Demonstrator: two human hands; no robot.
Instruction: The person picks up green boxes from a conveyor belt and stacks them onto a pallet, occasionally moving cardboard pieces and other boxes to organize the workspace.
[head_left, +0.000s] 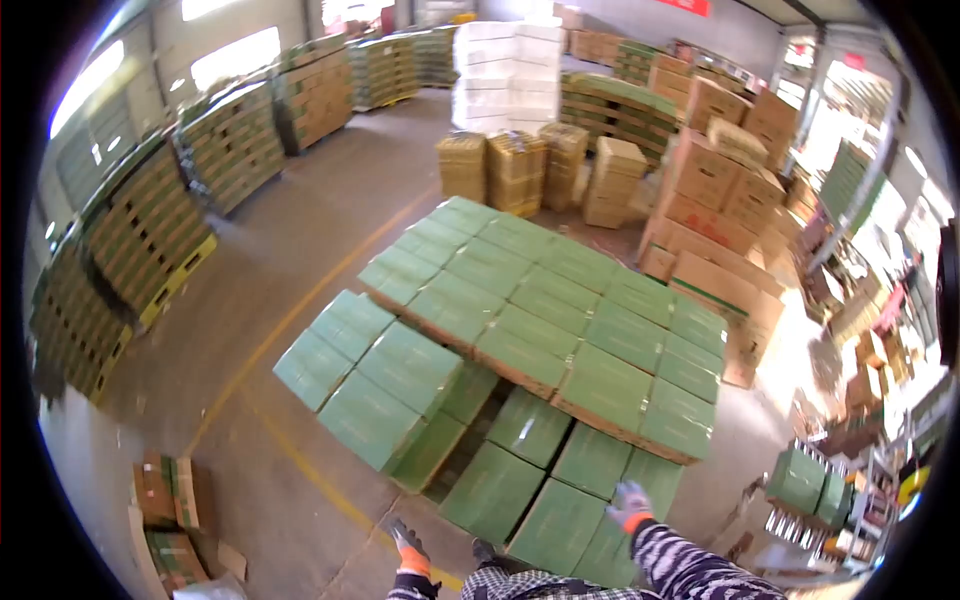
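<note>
Both of my hands wear grey work gloves with orange cuffs. My left hand (411, 546) hangs beside the stack near the floor, its fingers stretched out and holding nothing. Over the near right part of the stack is my right hand (628, 505), fingers extended above or against a green-topped carton (607, 458); whether it touches cannot be made out. Large green cartons (520, 425) form the lower near layer, with a gap among them. A higher layer of green cartons (545, 335) lies behind, and a raised block of cartons (365, 385) stands at the left.
Wrapped pallets of cartons (150, 230) line the left wall. Strapped brown boxes (515, 170) and a white wrapped stack (507, 75) stand behind. Brown cartons (715, 180) and a roller conveyor (800, 525) are at right; opened cartons (165, 490) lie lower left.
</note>
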